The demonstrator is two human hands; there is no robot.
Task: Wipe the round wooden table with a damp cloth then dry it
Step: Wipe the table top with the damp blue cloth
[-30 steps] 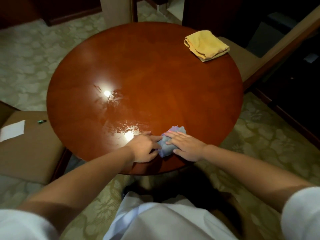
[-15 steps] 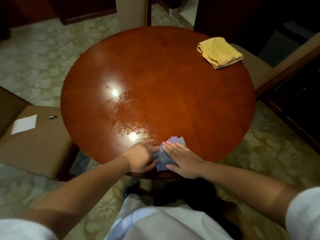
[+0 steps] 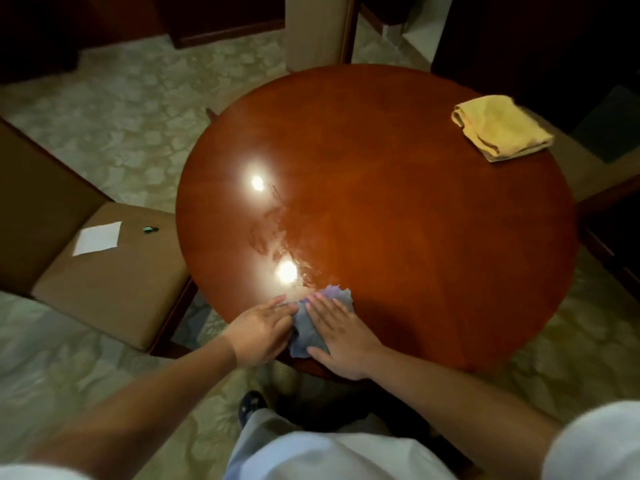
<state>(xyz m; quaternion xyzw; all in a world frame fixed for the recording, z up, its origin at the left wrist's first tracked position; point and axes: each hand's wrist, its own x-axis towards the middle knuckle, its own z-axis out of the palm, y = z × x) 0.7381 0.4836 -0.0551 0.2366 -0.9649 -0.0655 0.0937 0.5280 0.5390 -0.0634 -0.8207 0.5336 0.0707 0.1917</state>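
The round wooden table (image 3: 415, 220) fills the middle of the view, with wet streaks glinting near its front left. A crumpled blue-grey cloth (image 3: 306, 329) lies at the table's near edge. My right hand (image 3: 341, 336) presses flat on the cloth with straight fingers. My left hand (image 3: 261, 329) lies beside it, its fingertips touching the cloth's left side. A folded yellow cloth (image 3: 500, 131) rests at the table's far right edge, well away from both hands.
A brown upholstered chair (image 3: 114, 278) stands left of the table, with a white paper (image 3: 97, 238) and a small green object (image 3: 150, 229) on its seat. Another chair (image 3: 595, 174) stands at the right. Patterned carpet surrounds the table.
The view has swung left, so the table now sits further right in the frame. Both hands stay on the blue-grey cloth at the near edge, the right hand lying flatter over it.
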